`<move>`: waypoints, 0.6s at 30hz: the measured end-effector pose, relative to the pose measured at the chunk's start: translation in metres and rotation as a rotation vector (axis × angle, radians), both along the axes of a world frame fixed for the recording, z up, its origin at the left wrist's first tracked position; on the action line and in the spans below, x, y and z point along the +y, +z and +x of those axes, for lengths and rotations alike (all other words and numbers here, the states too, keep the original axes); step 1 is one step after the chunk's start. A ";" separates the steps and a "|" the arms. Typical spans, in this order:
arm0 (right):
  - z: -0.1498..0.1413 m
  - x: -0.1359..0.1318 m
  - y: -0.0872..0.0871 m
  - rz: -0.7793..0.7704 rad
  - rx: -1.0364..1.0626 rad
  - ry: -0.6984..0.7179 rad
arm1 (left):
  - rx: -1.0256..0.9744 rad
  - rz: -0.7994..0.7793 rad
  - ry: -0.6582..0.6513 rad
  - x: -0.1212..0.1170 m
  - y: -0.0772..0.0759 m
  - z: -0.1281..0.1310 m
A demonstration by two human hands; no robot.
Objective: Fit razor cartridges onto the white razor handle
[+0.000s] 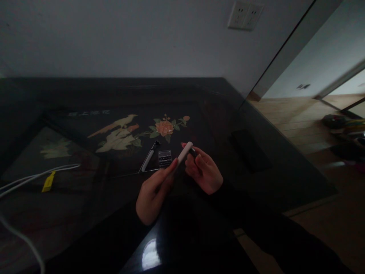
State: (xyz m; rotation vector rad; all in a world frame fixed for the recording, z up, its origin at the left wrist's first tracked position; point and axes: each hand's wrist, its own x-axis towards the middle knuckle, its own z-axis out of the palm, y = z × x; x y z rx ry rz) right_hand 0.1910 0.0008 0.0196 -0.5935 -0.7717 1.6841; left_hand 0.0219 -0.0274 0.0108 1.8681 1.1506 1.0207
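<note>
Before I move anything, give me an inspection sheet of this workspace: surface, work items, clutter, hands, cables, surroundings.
Surface: dark, glossy tabletop with a bird-and-flower picture; light reflects near the front.
Work items: white rod held up; silver-handled tool and small clear case lie beyond the left hand.
Clutter: dark flat object at right, identity unclear.
Hands: left grips the white rod; right hand pinches a small dark piece beside its far end, contact unclear.
Cables: white cables at left, with a yellow tag.
Surroundings: wall with socket plates; wooden floor at right.
</note>
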 end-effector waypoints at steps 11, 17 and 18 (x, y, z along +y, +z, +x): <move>0.001 0.003 -0.006 -0.033 -0.012 -0.007 | -0.095 -0.081 -0.127 -0.005 -0.003 0.001; 0.001 0.002 -0.004 -0.026 -0.025 -0.004 | -0.170 -0.151 -0.155 -0.005 0.001 0.002; 0.001 0.001 -0.004 -0.021 -0.035 -0.001 | -0.171 -0.157 -0.146 -0.005 0.001 0.002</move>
